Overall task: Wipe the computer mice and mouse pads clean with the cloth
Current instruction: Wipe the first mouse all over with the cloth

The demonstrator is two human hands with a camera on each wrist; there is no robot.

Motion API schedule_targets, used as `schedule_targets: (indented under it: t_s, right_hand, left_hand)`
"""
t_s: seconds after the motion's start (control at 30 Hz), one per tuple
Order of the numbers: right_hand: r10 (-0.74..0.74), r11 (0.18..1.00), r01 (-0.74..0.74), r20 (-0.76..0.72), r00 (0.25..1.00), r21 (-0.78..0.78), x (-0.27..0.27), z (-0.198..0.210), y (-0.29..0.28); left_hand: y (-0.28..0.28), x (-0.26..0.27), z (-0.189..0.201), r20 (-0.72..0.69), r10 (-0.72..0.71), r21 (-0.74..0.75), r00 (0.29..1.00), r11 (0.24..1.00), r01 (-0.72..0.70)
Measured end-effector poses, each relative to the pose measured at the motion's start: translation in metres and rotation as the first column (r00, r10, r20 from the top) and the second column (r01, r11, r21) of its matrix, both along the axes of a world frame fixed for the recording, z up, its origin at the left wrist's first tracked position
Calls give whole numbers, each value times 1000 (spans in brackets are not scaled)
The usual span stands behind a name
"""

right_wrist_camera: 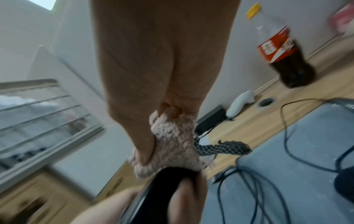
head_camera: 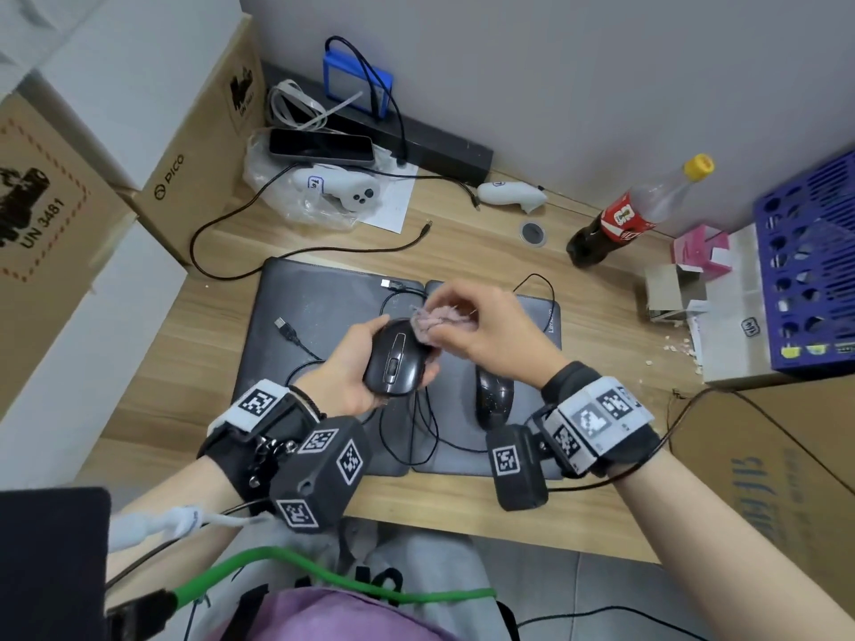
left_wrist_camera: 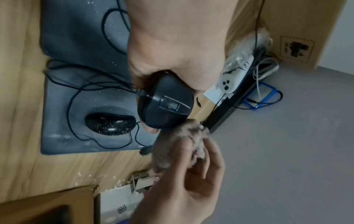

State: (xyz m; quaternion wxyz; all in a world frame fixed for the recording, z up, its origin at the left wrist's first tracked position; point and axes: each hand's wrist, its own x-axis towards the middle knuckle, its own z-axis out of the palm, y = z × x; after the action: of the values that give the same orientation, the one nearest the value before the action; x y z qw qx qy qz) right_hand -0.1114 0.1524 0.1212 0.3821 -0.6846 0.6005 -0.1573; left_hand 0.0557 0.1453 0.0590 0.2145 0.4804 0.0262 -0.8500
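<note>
Wooden bench (head_camera: 462, 511), wall along the far edge, cardboard boxes (head_camera: 194, 145) crowding the left edge, blue crate (head_camera: 809, 270) at the right edge. Two dark mouse pads side by side mid-bench, touching: left pad (head_camera: 314, 307) speckled with crumbs, right pad (head_camera: 541, 326) with a Lenovo mark near its far right corner. Bare bench strip along the near edge and between the pads and the far clutter. Cola bottle (head_camera: 620, 219) stands toward the far right, well apart from the pads. Left hand (head_camera: 351, 372) lifted over the seam between the pads, fingers wrapped around a black mouse (head_camera: 395, 358); long axis runs near-to-far, slightly tilted, buttons and wheel facing up, cable end at the far side, cable (head_camera: 416, 432) hanging to the pads. Right hand (head_camera: 486, 330) clenched around a bunched pink cloth (head_camera: 439, 319), which touches the mouse's far right edge. Second mouse (head_camera: 494, 395) lies flat on the right pad toward its near left part, just right of the held one, long axis also near-to-far, dusted with specks in the left wrist view. Loose cables loop over both pads; a USB plug (head_camera: 281, 324) lies on the left pad. Crumbs (head_camera: 675, 347) scattered near the right edge.
</note>
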Motion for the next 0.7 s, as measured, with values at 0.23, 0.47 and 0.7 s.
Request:
schedule_targets:
  t_s: [0.23, 0.47, 0.7]
  right_hand:
    - [-48, 999, 49, -80, 996, 13, 12, -9, -6]
    - [-211, 973, 222, -161, 964, 54, -16, -11, -16]
    - [-97, 993, 97, -5, 995, 73, 4, -1, 12]
  left_hand:
    - [6, -1, 9, -81, -223, -106, 971, 971, 214]
    - [0, -1, 9, -94, -173, -190, 980, 970, 153]
    - [-1, -9, 0, -58, -51, -185, 997, 982, 40]
